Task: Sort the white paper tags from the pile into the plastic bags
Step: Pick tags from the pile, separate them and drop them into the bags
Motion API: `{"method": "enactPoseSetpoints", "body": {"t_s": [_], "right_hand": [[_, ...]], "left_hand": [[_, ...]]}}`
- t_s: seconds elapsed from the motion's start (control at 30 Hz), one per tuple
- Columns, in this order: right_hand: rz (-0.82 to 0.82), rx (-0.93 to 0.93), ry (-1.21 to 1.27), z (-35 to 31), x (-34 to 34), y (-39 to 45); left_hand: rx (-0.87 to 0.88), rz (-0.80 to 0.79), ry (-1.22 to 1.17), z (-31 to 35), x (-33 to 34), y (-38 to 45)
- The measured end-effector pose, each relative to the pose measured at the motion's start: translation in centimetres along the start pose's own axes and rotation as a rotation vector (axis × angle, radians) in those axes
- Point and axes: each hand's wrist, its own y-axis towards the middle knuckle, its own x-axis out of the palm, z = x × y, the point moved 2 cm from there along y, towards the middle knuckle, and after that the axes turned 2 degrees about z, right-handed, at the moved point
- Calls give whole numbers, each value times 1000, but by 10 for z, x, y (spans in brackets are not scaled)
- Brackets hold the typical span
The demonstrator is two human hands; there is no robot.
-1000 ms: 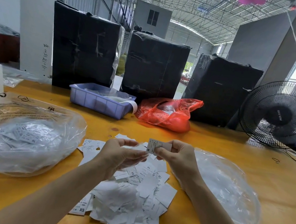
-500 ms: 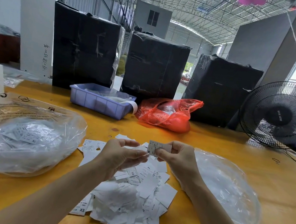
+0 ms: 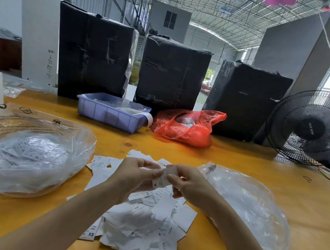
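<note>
One tag (image 3: 162, 179) is pinched between both hands' fingers (image 3: 170, 177); below them a big pile (image 3: 145, 224) is left unsorted; the left bag (image 3: 26, 155) is partly filled.

A warehouse: steel truss roof (image 3: 230, 10), black-wrapped cartons (image 3: 93, 54), long worktable (image 3: 260, 171).

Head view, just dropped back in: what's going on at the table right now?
A person is sorting white paper tags. Both hands, left hand and right hand, pinch one tag above the loose pile on the yellow table. A clear bag on the left already holds tags; another clear bag lies on the right.
</note>
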Motion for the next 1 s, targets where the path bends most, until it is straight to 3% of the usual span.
{"method": "enactPoseSetpoints", "body": {"t_s": [0.13,0.33,0.53,0.73,0.83,1.0], "right_hand": [[-111,-30,-30,-5,5,-4],[221,-132,89,-10,6,-5],[155,-232,-94,-15,21,-9],[227,-149,111,-13,14,-7],[206,-61,343,-10,10,-8],[223,-1,392,-4,1,-5]], "left_hand": [[27,42,9,-3,1,1],[15,141,-143,-1,3,2],[-13,219,-240,-2,4,-3],[-20,229,-311,3,8,-6],[-69,139,-189,4,7,-6],[-23,50,209,12,-13,0]]}}
